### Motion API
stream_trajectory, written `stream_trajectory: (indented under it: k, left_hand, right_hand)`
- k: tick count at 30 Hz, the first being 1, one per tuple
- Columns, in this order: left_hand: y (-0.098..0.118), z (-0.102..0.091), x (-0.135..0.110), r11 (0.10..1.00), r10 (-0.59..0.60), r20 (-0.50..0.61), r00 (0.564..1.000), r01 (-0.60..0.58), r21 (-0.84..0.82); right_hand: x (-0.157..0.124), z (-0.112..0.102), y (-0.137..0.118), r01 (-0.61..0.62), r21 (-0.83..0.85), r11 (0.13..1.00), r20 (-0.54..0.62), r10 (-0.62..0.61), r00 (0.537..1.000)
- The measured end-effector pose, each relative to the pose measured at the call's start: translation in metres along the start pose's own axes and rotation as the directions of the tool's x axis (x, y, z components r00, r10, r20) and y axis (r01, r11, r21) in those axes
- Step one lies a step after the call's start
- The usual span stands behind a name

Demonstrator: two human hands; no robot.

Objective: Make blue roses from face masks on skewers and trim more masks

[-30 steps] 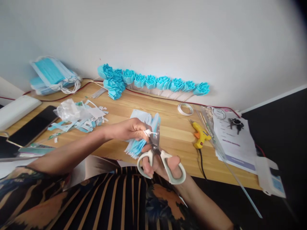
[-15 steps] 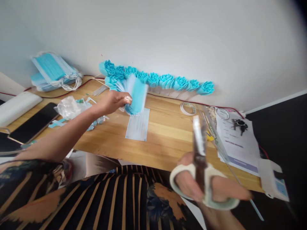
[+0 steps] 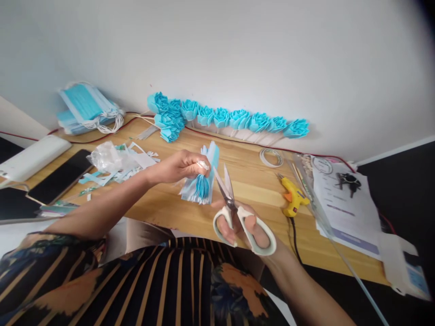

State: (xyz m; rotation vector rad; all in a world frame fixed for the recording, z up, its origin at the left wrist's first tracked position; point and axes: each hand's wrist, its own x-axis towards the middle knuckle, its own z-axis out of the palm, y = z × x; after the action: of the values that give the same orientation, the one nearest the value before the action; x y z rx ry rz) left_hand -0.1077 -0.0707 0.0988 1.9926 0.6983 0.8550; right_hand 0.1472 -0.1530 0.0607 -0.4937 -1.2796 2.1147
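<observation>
My left hand (image 3: 185, 166) is closed on a stack of blue face masks (image 3: 203, 188), pinched edge-on so the layered ends fan downward. Under the stack, a flat pale mask piece (image 3: 187, 194) lies on the wooden table, partly covered. My right hand (image 3: 249, 222) has its fingers through the loops of white-handled scissors (image 3: 229, 199). The blades are spread apart and point up, just right of the stack without visibly touching it. Behind the hands, a row of blue flowers (image 3: 239, 119) on pale stems rests against the wall.
A pile of masks (image 3: 83, 102) sits at the back left, near a black phone (image 3: 63, 174), a white power bank (image 3: 36, 156) and mask scraps (image 3: 136, 158). On the right lie a tape roll (image 3: 271, 157), a yellow glue gun (image 3: 294, 195), papers (image 3: 340, 194) and keys (image 3: 350, 181).
The right hand has brought the scissors up and left, close to the masks, and their blades have opened. The left hand has lowered and turned the stack edge-on. The glue gun is now uncovered.
</observation>
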Motion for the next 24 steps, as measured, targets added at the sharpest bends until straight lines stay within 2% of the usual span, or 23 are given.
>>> stream_trajectory:
  k: [5,8,10,12,14,17,19,21,24]
  left_hand:
    - [-0.002,0.005,-0.001,0.982,-0.125,0.024,0.992,0.127,-0.140]
    - [-0.003,0.005,0.001,0.977,-0.131,0.007,0.991,0.130,-0.171]
    - [-0.002,0.004,0.004,0.984,-0.105,-0.046,0.993,0.097,-0.150]
    - [0.000,0.004,0.008,0.992,-0.073,-0.120,0.990,0.060,-0.112]
    - [0.002,0.004,0.012,0.995,-0.036,-0.203,0.979,0.017,-0.095]
    - [0.005,0.008,0.016,0.991,0.028,-0.328,0.944,-0.068,-0.111]
    - [0.007,0.014,0.017,0.985,0.049,-0.381,0.923,-0.109,-0.137]
    - [0.010,0.019,0.018,0.975,0.055,-0.383,0.922,-0.133,-0.180]
    - [0.015,0.027,0.017,0.962,0.061,-0.336,0.940,-0.145,-0.232]
  right_hand:
    - [0.001,0.000,0.000,-0.041,-0.040,0.998,0.043,0.043,0.998]
    - [-0.001,-0.001,0.001,-0.031,-0.035,0.999,0.041,0.033,0.999]
    - [-0.001,-0.003,0.001,-0.001,-0.028,1.000,0.028,0.002,1.000]
    - [-0.001,-0.006,-0.001,0.057,-0.037,0.998,-0.020,-0.058,0.998]
    - [0.002,-0.011,-0.006,0.128,-0.072,0.989,-0.118,-0.136,0.984]
    - [0.012,-0.020,-0.008,0.152,-0.108,0.982,-0.367,-0.181,0.912]
    - [0.021,-0.023,-0.004,0.121,-0.029,0.992,-0.488,-0.119,0.865]
    - [0.032,-0.024,0.001,0.102,0.080,0.992,-0.504,-0.048,0.862]
    - [0.047,-0.019,0.004,0.135,0.137,0.981,-0.408,-0.068,0.910]
